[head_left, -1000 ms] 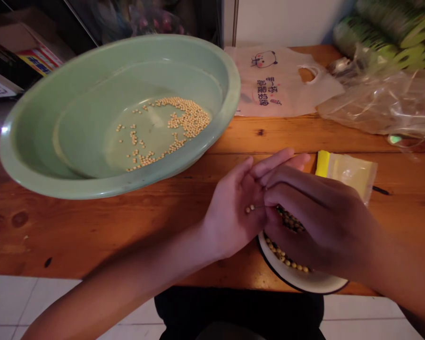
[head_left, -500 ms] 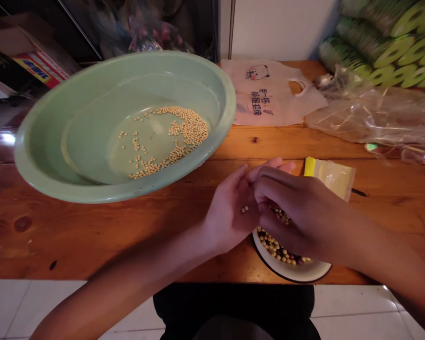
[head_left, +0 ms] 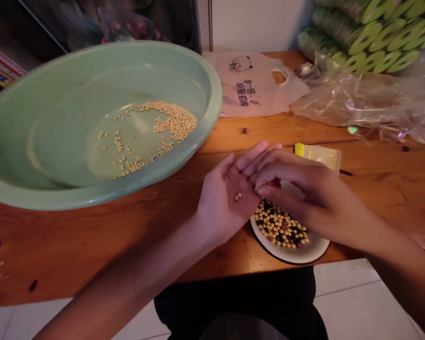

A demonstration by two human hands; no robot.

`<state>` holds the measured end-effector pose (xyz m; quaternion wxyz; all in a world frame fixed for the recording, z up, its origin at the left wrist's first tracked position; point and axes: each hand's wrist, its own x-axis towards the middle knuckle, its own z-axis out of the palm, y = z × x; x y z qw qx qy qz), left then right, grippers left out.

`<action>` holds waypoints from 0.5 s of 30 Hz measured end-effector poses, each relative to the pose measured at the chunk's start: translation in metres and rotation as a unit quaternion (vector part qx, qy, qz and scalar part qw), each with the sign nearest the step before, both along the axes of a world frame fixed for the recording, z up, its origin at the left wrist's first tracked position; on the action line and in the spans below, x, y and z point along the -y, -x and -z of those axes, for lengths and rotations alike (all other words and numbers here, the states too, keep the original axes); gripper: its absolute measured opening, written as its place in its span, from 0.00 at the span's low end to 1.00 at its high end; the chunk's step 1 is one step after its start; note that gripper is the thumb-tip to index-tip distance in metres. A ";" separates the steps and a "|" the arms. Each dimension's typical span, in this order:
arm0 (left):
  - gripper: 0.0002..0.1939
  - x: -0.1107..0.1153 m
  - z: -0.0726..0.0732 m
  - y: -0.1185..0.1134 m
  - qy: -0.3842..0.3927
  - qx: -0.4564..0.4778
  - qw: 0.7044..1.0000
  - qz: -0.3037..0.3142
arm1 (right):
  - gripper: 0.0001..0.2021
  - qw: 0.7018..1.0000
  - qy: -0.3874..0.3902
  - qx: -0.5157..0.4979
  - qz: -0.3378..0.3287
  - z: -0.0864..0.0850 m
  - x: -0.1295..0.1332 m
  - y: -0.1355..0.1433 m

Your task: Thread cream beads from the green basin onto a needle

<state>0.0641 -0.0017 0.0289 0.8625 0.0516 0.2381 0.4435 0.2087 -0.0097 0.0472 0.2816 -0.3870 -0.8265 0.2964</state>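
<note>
My left hand point(head_left: 226, 200) is palm up with its fingers stretched out, beside the white bowl's left edge. Two pale round beans point(head_left: 238, 196) lie loose in its palm. Over the bowl, my right hand point(head_left: 293, 184) has thumb and forefinger pinched together at the edge of the left palm; whatever is between the tips is too small to make out. The dark-rimmed white bowl point(head_left: 317, 248) contains yellow, black and a few reddish bean-like pieces point(head_left: 281, 224), and my right hand hides its far part. Pale beans point(head_left: 177, 120) are scattered in the large green basin point(head_left: 102, 198) at left.
A small clear packet with a yellow edge point(head_left: 322, 155) lies behind my right hand. A printed plastic bag point(head_left: 255, 89) lies flat by the wall. Crumpled clear plastic point(head_left: 361, 101) and stacked green-ended rolls point(head_left: 371, 40) occupy the back right. The wooden table's point(head_left: 138, 231) front edge is near my lap.
The view has shifted, so the basin sits further left. My right hand has moved off the left palm to its edge, uncovering more of the palm and of the bowl's contents.
</note>
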 end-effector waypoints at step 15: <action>0.21 -0.004 -0.005 0.001 0.062 0.019 0.998 0.004 | 0.04 0.983 -0.155 -0.033 -0.097 0.021 -0.016 -0.002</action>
